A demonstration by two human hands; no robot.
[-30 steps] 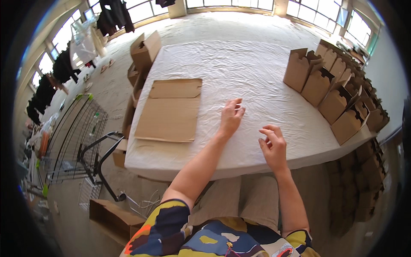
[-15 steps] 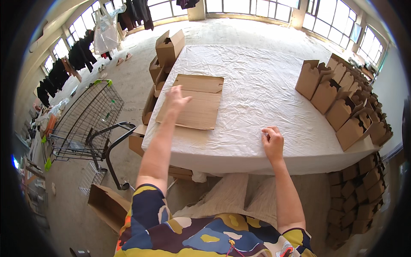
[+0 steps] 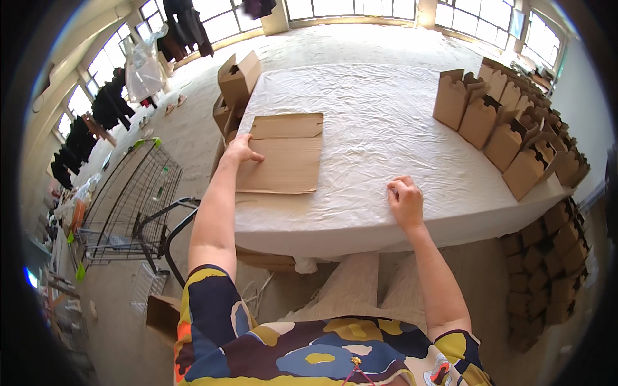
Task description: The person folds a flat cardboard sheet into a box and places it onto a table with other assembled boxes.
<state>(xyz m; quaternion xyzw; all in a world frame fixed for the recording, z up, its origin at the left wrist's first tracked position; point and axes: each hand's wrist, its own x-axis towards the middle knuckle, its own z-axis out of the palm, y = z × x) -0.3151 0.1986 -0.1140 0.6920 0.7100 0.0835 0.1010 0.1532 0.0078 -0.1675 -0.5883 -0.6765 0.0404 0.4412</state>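
Observation:
A flattened cardboard box (image 3: 286, 159) lies on the left side of the table, its creased flap toward the far end. My left hand (image 3: 241, 149) is at its left edge, thumb laid over the top face and fingers at the rim; the fingers' undersides are hidden. Over the near middle of the table is my right hand (image 3: 407, 198), fingers curled in with nothing visible in them. It is apart from the cardboard.
A white cloth (image 3: 367, 135) covers the table. Folded cardboard boxes (image 3: 479, 120) crowd its right end, with more boxes (image 3: 541, 270) stacked below. Other open boxes (image 3: 239, 80) stand along the left side. A wire shopping cart (image 3: 129, 199) is on the floor at left.
My left hand has moved from above the cardboard to its left edge, with the thumb now resting on the board. The right hand stays curled in about the same place. The view has shifted slightly.

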